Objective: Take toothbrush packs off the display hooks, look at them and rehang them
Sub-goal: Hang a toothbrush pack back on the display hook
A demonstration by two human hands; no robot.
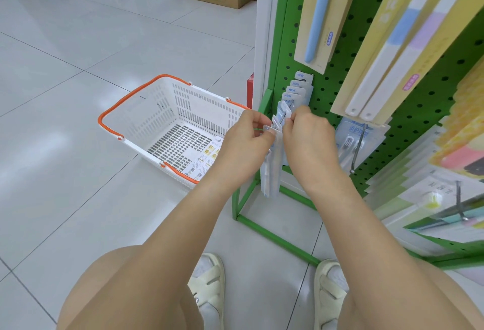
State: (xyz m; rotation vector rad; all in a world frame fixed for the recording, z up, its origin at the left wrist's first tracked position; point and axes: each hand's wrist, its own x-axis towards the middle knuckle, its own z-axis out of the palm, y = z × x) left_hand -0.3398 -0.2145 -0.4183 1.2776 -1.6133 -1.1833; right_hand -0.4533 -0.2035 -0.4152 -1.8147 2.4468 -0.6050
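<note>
Risk 1: the toothbrush packs [272, 170] hang edge-on at the very tip of the lower hook [281, 117], held only at their top tabs. If the hole in the tab misses the hook tip, a pack could slip out of the pinch and drop to the floor [78, 67] or down by the rack's green base frame [275, 238].

Risk 2: several packs appear bunched together (count unclear, they overlap edge-on). Moving one could drag its neighbour along or tear a thin tab.

Risk 3: more packs marked NEW [298, 86] crowd the same hook behind, so pushing back hard could buckle them against the green pegboard [327, 88].

Left hand [248, 143]: fingers curled, thumb and forefinger pinching the top tab of the front pack from the left side.

Right hand [309, 138]: fingers curled tight, tips at the pack tops by the hook end; it seems to pinch the tab of the next pack, though the knuckles hide the actual contact.

Location: the packs hang between the two hands, low on the rack's left column, just right of the white basket [157, 99] with orange handles.
</note>
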